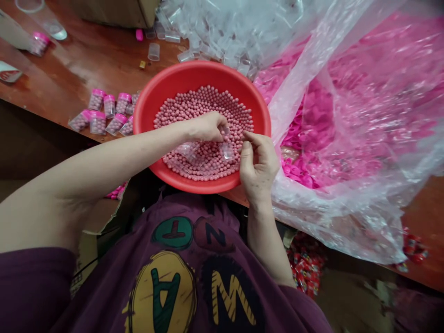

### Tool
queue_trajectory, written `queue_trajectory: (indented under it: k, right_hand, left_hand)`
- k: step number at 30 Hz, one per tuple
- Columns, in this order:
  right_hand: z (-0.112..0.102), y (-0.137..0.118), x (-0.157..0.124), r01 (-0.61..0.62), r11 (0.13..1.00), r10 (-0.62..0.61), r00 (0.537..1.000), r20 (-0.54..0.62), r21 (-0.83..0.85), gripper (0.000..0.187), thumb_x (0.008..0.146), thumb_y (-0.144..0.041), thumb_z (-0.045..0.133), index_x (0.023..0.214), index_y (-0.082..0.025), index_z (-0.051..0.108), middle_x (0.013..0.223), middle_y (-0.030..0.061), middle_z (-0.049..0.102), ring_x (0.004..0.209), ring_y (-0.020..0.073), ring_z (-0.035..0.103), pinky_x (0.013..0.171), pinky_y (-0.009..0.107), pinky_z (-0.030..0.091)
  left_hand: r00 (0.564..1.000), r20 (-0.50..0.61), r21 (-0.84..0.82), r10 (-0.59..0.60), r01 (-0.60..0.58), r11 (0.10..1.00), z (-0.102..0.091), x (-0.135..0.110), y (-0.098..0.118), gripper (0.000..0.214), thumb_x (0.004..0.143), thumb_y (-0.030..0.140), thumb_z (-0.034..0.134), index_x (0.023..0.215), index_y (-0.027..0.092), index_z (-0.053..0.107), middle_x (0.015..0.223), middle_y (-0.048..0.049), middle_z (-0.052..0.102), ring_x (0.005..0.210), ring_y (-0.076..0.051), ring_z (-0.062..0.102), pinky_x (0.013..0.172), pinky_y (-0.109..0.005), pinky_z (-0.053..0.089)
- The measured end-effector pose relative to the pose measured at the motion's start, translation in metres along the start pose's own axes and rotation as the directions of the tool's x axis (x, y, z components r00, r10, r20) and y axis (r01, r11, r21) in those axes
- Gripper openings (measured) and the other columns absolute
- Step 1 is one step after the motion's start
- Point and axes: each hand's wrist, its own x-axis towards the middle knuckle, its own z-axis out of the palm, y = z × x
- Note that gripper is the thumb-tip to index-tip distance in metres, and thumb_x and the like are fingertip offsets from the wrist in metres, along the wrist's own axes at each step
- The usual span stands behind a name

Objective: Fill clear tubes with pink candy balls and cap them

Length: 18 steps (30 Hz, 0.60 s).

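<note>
A red plastic bowl [203, 186] holds a broad heap of small pink beads [204, 101]. My left hand [208, 126] reaches across the bowl, fingers curled down over the beads. Something clear, seemingly a small plastic cup, shows at its fingertips. Just below them, another clear cup [227, 151] lies on the beads, and more clear plastic [189, 150] rests to its left. At the bowl's right rim is my right hand [259, 162], thumb and fingers bent towards each other. Whatever those fingers may pinch cannot be made out.
Several filled jars with pink lids [97, 122] stand and lie left of the bowl. Behind it spreads a pile of clear cups [208, 39], beside a cardboard box [118, 11]. A large clear bag [347, 208] of pink pieces [315, 125] covers the table's right side.
</note>
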Motion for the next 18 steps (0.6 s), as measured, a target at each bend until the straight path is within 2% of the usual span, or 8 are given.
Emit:
queue_trajectory:
  k: [2, 5, 8, 10, 15, 18]
  right_hand:
    - [0.002, 0.002, 0.002, -0.017, 0.999, 0.019, 0.998, 0.052, -0.037, 0.025, 0.114, -0.028, 0.059, 0.134, -0.027, 0.074, 0.125, 0.0106, 0.076, 0.110, 0.0256, 0.078, 0.095, 0.047, 0.070]
    - [0.007, 0.001, 0.007, -0.053, 0.994, 0.072, 0.973, 0.220, -0.093, 0.035, 0.111, -0.027, 0.059, 0.145, -0.027, 0.069, 0.139, 0.0135, 0.071, 0.117, 0.0272, 0.076, 0.102, 0.050, 0.070]
    - [0.008, -0.001, 0.012, -0.069, 0.994, 0.094, 0.941, 0.324, -0.086, 0.034, 0.108, -0.023, 0.059, 0.140, -0.024, 0.072, 0.134, 0.0137, 0.073, 0.117, 0.0277, 0.076, 0.106, 0.051, 0.068]
    - [0.006, -0.002, 0.015, -0.098, 0.993, 0.114, 0.937, 0.330, -0.064, 0.031, 0.106, -0.023, 0.062, 0.135, -0.024, 0.075, 0.125, 0.0116, 0.075, 0.108, 0.0260, 0.077, 0.104, 0.049, 0.068]
    - [0.003, -0.002, 0.020, -0.205, 0.979, 0.189, 0.920, 0.343, 0.010, 0.034, 0.104, -0.034, 0.071, 0.137, -0.026, 0.076, 0.116, 0.0069, 0.081, 0.097, 0.0241, 0.076, 0.094, 0.045, 0.069]
    - [0.004, -0.007, 0.024, -0.249, 0.968, 0.216, 0.901, 0.377, 0.040, 0.032, 0.107, -0.039, 0.069, 0.133, -0.025, 0.080, 0.116, 0.0070, 0.085, 0.096, 0.0241, 0.077, 0.092, 0.043, 0.068]
  left_hand:
    - [0.999, 0.031, -0.194, 0.022, -0.015, 0.981, -0.006, -0.014, -0.002, 0.029, 0.078, 0.003, 0.071, 0.102, 0.013, 0.083, 0.085, 0.0000, 0.072, 0.080, -0.015, 0.065, 0.077, -0.027, 0.047]
    - [0.996, 0.032, -0.427, 0.085, -0.063, 0.902, -0.007, -0.032, -0.004, 0.021, 0.076, 0.003, 0.073, 0.093, 0.015, 0.079, 0.082, 0.0016, 0.069, 0.078, -0.014, 0.063, 0.079, -0.028, 0.047]
    - [0.996, -0.023, -0.624, 0.088, -0.083, 0.777, -0.005, -0.046, -0.005, 0.030, 0.076, 0.007, 0.078, 0.105, 0.016, 0.077, 0.093, -0.0004, 0.074, 0.086, -0.014, 0.068, 0.087, -0.029, 0.052]
    - [0.996, -0.062, -0.695, 0.065, -0.089, 0.713, -0.004, -0.055, -0.004, 0.039, 0.075, 0.007, 0.081, 0.112, 0.016, 0.075, 0.095, -0.0017, 0.075, 0.089, -0.014, 0.069, 0.088, -0.030, 0.054]
    - [0.983, -0.181, -0.769, 0.033, -0.162, 0.619, 0.000, -0.077, 0.003, 0.050, 0.071, 0.003, 0.086, 0.118, 0.013, 0.075, 0.103, -0.0031, 0.074, 0.097, -0.015, 0.069, 0.093, -0.030, 0.056]
    - [0.975, -0.221, -0.790, -0.006, -0.175, 0.588, 0.006, -0.077, 0.006, 0.049, 0.074, 0.001, 0.084, 0.121, 0.013, 0.075, 0.097, -0.0009, 0.071, 0.090, -0.013, 0.067, 0.090, -0.030, 0.055]
